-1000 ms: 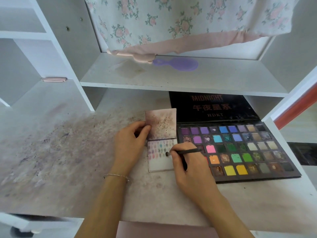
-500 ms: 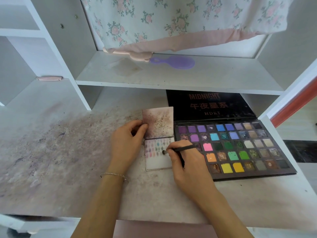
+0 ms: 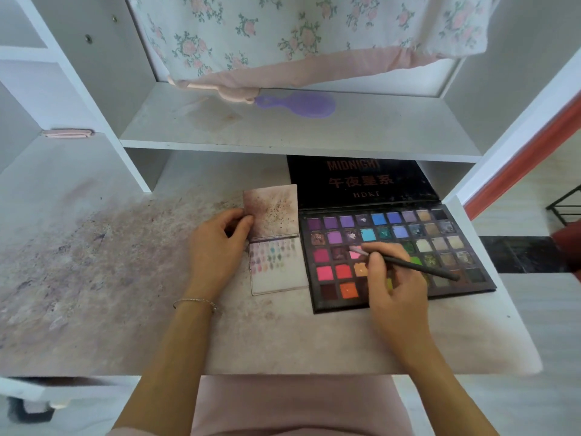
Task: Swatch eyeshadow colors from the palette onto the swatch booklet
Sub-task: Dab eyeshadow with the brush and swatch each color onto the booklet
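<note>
An open black eyeshadow palette [image 3: 440, 243] with many coloured pans lies on the desk, its lid propped under the shelf. Left of it lies the small swatch booklet [image 3: 276, 269], opened, with rows of small colour dabs on its lower page. My left hand [image 3: 217, 250] pinches the booklet's stained upper flap at its left edge. My right hand [image 3: 393, 278] grips a thin black brush [image 3: 418, 267] over the palette, the tip resting on a pink pan [image 3: 354, 254]. This hand hides several pans in the middle rows.
The white desk [image 3: 110, 278] is stained with purple-brown powder on its left half. A shelf [image 3: 283, 130] overhangs the palette lid; a purple hand mirror [image 3: 301, 103] lies on it under a floral cloth [image 3: 298, 36]. The desk's right edge is close to the palette.
My right hand has carried the brush rightward from the booklet's lower page to the pink pan in the palette. My left hand still pinches the flap. The view has shifted a little.
</note>
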Available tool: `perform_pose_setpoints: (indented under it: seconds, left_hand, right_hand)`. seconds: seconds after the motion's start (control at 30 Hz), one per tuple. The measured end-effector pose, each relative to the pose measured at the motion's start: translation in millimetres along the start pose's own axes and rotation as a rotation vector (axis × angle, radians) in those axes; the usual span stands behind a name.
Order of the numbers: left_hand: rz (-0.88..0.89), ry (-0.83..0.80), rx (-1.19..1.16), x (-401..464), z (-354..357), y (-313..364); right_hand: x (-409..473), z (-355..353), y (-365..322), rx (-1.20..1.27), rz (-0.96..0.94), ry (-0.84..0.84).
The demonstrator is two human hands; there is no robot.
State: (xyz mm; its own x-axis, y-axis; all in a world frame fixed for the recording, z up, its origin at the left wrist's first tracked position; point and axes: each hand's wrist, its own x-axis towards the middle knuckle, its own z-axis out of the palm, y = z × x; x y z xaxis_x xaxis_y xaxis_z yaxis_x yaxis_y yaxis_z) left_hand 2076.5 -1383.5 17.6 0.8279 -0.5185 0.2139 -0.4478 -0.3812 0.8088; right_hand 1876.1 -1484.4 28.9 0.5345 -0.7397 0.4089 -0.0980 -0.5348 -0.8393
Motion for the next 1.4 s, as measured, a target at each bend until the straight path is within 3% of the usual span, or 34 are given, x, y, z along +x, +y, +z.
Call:
perform_pose_setpoints:
  seconds: [0.37, 0.7, 1.2, 1.4]
  left_hand:
    - [-0.004, -0.028, 0.037, -2, 0, 2]
    - [-0.004, -0.037, 0.044, -4, -1, 6]
    - [-0.008, -0.022, 0.038, -4, 0, 4]
    - [-0.012, -0.024, 0.028, -3, 1, 2]
  right_hand:
    - [-2, -67, 40, -0.166, 0.297, 0.272]
    - [8, -70, 50, -0.267, 0.305, 0.131]
    - [8, -71, 49, -0.292, 0.241, 0.155]
    - [4, -59, 36, -0.117, 0.269, 0.105]
